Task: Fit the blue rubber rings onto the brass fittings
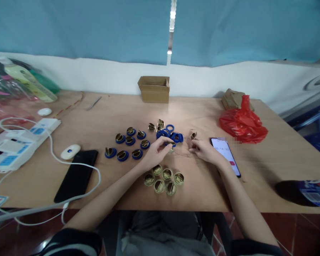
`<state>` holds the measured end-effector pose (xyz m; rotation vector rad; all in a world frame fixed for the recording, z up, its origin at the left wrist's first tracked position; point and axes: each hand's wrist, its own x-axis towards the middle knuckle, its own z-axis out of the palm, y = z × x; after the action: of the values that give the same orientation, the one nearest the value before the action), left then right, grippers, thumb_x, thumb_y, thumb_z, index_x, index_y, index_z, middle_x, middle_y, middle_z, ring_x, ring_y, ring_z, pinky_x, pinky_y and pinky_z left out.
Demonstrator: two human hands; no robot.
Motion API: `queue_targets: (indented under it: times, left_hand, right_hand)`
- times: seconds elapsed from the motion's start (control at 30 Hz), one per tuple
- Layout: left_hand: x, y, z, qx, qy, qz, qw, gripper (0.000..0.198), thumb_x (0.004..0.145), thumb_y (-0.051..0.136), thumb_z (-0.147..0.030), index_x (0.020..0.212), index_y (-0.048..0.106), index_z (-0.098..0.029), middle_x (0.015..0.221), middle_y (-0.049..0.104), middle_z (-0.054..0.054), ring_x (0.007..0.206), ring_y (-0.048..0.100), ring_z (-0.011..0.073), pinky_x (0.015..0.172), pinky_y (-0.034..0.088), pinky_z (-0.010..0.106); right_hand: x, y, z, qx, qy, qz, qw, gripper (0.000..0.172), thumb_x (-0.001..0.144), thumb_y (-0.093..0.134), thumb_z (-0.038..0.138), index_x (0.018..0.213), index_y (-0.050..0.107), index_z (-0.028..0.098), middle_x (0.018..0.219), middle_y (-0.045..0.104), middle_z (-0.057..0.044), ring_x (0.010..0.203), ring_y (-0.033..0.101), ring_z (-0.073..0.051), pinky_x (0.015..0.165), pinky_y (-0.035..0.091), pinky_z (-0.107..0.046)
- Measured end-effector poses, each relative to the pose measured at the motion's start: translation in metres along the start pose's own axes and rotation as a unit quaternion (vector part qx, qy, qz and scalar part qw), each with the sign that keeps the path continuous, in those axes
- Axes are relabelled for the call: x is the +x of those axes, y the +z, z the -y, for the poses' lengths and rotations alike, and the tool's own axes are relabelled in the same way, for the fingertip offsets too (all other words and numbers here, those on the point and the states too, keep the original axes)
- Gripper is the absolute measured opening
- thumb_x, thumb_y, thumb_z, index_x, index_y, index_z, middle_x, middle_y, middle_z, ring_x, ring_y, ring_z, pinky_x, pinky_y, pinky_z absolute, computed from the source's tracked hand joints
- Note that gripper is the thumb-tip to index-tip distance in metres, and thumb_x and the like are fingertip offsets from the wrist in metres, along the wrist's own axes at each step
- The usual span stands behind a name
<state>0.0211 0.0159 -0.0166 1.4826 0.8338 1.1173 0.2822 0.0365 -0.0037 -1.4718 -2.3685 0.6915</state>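
Observation:
My left hand (159, 152) is closed, thumb and fingers pinching a round brass knob with a blue ring (171, 144). My right hand (202, 150) is closed too, its fingertips together just below a small brass piece (193, 135); what they pinch, if anything, is too small to make out. Just beyond my left fingertips lies a pile of loose blue rings (177, 137). Left of that hand, several brass knobs seated in blue rings (130, 140) are spread out. Bare brass knobs (167, 174) lie nearer to me, and a few more brass knobs (160, 123) sit behind the pile.
An open cardboard box (155, 93) stands by the wall. On the right are a lit phone (226, 156), a red plastic bag (244, 122) and a dark bottle (304, 192) on its side. A black phone (76, 176), white cables and a power strip (24, 145) occupy the left.

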Motion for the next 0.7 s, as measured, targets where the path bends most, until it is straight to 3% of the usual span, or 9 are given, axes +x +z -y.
queue_targets:
  times: [0.23, 0.37, 0.5, 0.7]
  left_hand:
    - [0.001, 0.001, -0.002, -0.011, 0.007, -0.005, 1.0, 0.016, 0.095, 0.061, -0.029, 0.106, 0.064, -0.019, 0.104, 0.066, 0.005, 0.093, 0.066, 0.0159, 0.082, 0.06, 0.03]
    - [0.002, 0.0, -0.001, -0.022, 0.012, -0.03, 0.999, 0.02, 0.089, 0.069, -0.027, 0.106, 0.061, -0.019, 0.107, 0.068, 0.006, 0.101, 0.069, 0.0181, 0.088, 0.06, 0.032]
    - [0.001, -0.001, -0.001, -0.004, 0.006, -0.051, 0.999, 0.042, 0.078, 0.081, -0.023, 0.113, 0.058, -0.02, 0.109, 0.071, 0.006, 0.104, 0.072, 0.0201, 0.089, 0.06, 0.033]
    - [0.0, -0.002, 0.001, 0.074, 0.068, -0.072, 0.992, 0.053, 0.073, 0.086, -0.023, 0.117, 0.056, -0.022, 0.111, 0.07, 0.006, 0.105, 0.071, 0.0218, 0.099, 0.058, 0.043]
  right_hand:
    - [0.002, 0.0, 0.008, 0.004, -0.034, -0.03, 0.999, 0.02, 0.089, 0.055, 0.016, 0.073, 0.045, 0.022, 0.081, 0.054, -0.006, 0.072, 0.05, -0.02, 0.067, 0.039, -0.033]
    - [-0.001, -0.004, 0.015, 0.117, -0.03, -0.045, 0.992, 0.017, 0.094, 0.053, 0.026, 0.079, 0.048, 0.022, 0.077, 0.056, -0.003, 0.07, 0.052, -0.019, 0.067, 0.042, -0.032]
    - [-0.002, -0.006, 0.022, 0.287, -0.007, -0.011, 0.958, 0.021, 0.094, 0.058, 0.041, 0.086, 0.052, 0.023, 0.075, 0.057, 0.0, 0.067, 0.058, -0.017, 0.065, 0.047, -0.032]
    - [-0.001, -0.004, 0.033, 0.315, 0.01, -0.01, 0.949, 0.028, 0.09, 0.065, 0.048, 0.089, 0.066, 0.02, 0.079, 0.064, -0.002, 0.069, 0.058, -0.017, 0.066, 0.047, -0.033]
